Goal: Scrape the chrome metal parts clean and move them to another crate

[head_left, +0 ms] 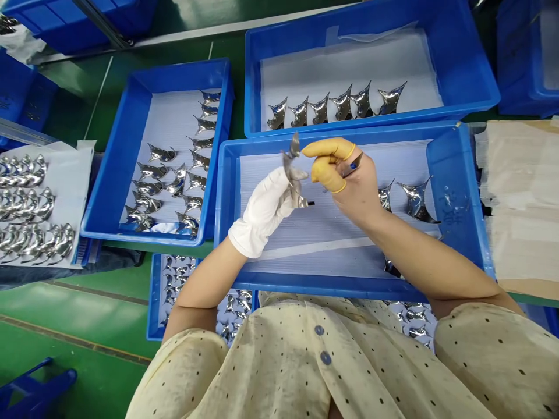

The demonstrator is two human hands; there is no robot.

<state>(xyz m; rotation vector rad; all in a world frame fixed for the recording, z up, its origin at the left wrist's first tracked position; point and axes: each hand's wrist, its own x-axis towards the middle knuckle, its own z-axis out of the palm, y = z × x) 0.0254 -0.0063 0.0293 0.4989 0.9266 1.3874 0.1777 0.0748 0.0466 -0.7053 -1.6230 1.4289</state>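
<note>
My left hand (266, 206), in a white glove, is closed on a shiny curved metal part (289, 166) with pointed ends, held up over the near blue bin (227, 215). Just to the right is my right hand (349, 174), with yellow finger cots on thumb and forefinger. A slim metal tool (354, 163) with a pointed end sticks out of its grip; the rest of it is mostly hidden, so its kind is unclear. The yellow fingertip is close to the metal part; whether they touch I cannot tell. More curved parts (418, 199) lie at the bin's right, partly behind my right arm.
Behind stands another blue bin (371, 119) with a row of similar parts (343, 103). A blue bin (94, 201) on the left holds several more. Farther left, parts stand in rows on a white sheet (81, 169). Pale sheets (524, 203) are stacked at right.
</note>
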